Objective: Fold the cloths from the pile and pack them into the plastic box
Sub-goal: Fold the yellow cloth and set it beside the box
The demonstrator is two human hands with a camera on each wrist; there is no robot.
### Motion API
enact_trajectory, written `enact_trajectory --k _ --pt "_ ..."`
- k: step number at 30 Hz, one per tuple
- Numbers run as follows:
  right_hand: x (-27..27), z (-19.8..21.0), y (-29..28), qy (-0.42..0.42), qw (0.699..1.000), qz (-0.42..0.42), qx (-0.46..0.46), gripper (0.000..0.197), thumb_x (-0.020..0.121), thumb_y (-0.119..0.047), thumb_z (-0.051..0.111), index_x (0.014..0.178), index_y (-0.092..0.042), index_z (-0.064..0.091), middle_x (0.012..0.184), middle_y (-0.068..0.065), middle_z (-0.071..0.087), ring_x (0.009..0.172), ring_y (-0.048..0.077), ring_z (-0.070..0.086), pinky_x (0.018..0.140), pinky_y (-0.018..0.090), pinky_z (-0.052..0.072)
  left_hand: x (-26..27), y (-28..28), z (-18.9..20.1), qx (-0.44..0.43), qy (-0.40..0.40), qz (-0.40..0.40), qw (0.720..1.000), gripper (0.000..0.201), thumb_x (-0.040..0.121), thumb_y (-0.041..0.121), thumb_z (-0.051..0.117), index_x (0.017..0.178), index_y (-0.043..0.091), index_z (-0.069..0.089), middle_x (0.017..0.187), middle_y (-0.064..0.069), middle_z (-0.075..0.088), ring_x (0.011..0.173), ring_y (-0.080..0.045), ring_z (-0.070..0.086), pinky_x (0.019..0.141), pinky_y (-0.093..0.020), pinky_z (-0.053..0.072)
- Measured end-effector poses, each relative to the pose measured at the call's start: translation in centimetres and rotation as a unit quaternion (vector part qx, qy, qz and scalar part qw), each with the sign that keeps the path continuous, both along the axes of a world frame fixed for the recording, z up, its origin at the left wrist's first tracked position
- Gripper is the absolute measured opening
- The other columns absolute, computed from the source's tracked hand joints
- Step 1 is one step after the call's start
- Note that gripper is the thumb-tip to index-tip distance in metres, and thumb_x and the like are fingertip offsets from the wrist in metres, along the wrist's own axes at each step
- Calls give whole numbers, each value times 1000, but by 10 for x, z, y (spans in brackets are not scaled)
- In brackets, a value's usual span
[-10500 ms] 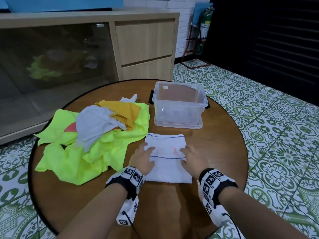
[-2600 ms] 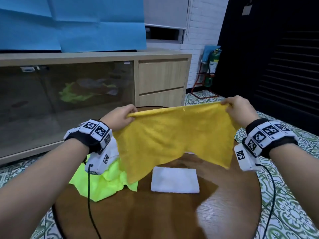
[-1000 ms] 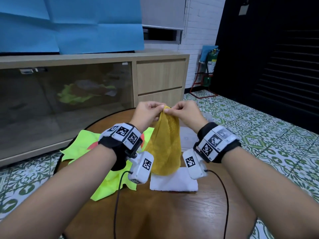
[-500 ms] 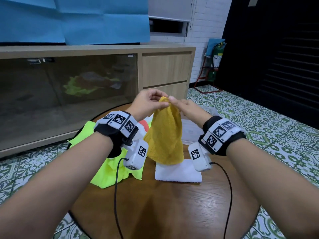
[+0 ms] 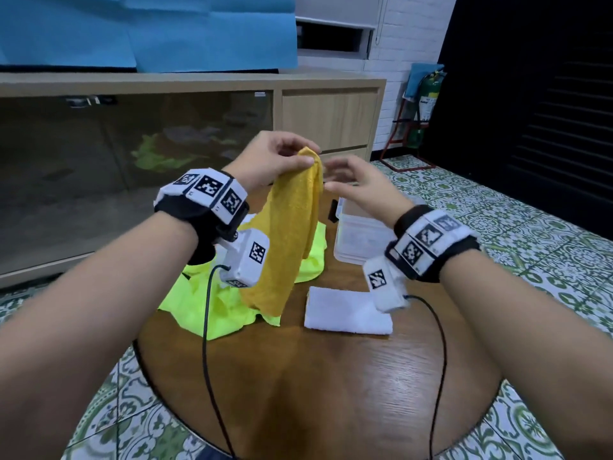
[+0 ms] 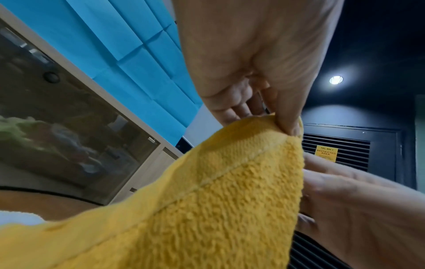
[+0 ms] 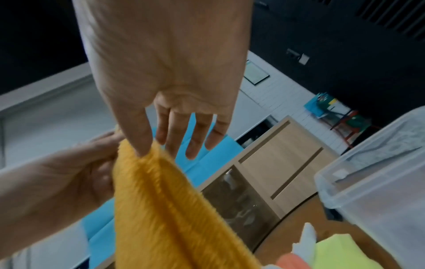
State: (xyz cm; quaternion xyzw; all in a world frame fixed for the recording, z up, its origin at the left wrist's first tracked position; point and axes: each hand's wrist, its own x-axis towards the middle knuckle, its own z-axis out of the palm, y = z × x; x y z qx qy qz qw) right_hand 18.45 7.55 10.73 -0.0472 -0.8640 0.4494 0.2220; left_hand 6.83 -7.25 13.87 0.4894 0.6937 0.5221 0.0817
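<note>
We see the yellow cloth [image 5: 292,227] hanging in the air, doubled lengthwise, with its top corners gathered in our left hand [image 5: 275,161]. This hand pinches the top edge between the thumb and the curled fingers [image 6: 239,107], and the cloth falls down from it in front of our left wrist. Our right hand [image 5: 358,187] is just beside the cloth, on its right side. Its fingers are straight and spread; in the right wrist view the thumb [image 7: 138,134] seems to touch the upper fold, but it grips nothing. Under the left hand lies the neon green cloth [image 5: 215,310] of the pile on the round wooden table [image 5: 331,393]. Below the right hand lies a folded white cloth [image 5: 345,313], and just beyond that hand stands the clear plastic box [image 5: 358,234].
</note>
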Motion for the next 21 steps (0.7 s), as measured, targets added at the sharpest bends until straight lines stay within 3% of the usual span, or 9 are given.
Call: enact_trajectory --k 2,4,7,9,10,12,14,17,21 --pt "-7 5 -11 -43 997 57 1 35 87 1 60 121 4 52 104 3 61 90 2 62 85 16 50 1 1 0 6 9 -18 1000 27 88 4 60 113 13 60 87 6 62 72 11 60 71 -5 48" --pt "-7 -4 -12 -102 993 55 17 29 88 0 60 115 6 57 94 5 65 76 -1 63 73 13 51 -3 -1 -1 25 23 3 999 25 87 2 60 111 10 62 87 7 62 76 6 59 74 -6 46" --pt "2 -30 1 -172 982 6 71 20 87 -14 66 95 4 67 92 22 67 77 22 62 73 30 51 -20 -10 -7 54 25 80 995 23 86 0 61 108 5 65 89 5 61 81 0 54 74 -7 44" --pt "14 -40 13 -182 980 -21 82 25 87 -18 66 65 -9 59 63 13 53 58 16 47 55 19 38 -32 -16 -13 60 24 123 990 21 86 1 61 105 7 66 92 1 61 83 -1 54 74 -8 44" --pt "19 -42 20 -179 979 -38 89 31 87 -19 66 59 -14 52 58 5 44 55 12 40 50 14 31 -37 -19 -17 59 21 137 989 20 86 1 61 104 9 66 91 2 61 81 -1 53 73 -9 44" --pt "28 -41 32 -156 982 -56 89 25 88 -16 65 65 -17 53 62 0 45 58 11 42 51 10 33 -46 -23 -25 48 12 154 987 19 87 1 61 101 12 65 86 6 60 78 0 53 69 -9 43" --pt "34 -36 35 -125 988 -63 67 7 89 -13 62 87 -15 56 68 4 48 63 14 45 58 19 39 -51 -23 -31 43 9 172 984 18 87 3 60 100 13 66 87 4 61 81 -5 54 73 -14 46" --pt "40 -28 30 -107 988 -44 105 28 91 -10 56 112 -25 47 68 5 40 58 13 39 52 21 34 -54 -20 -35 47 -1 205 978 17 88 6 60 97 20 62 96 1 61 92 -12 56 80 -25 49" --pt "39 -19 6 -196 937 15 289 52 87 -7 52 133 -29 41 64 -2 34 55 9 37 50 23 27 -49 -13 -34 32 30 209 977 17 87 8 60 96 21 64 98 -1 61 92 -13 55 83 -27 48"
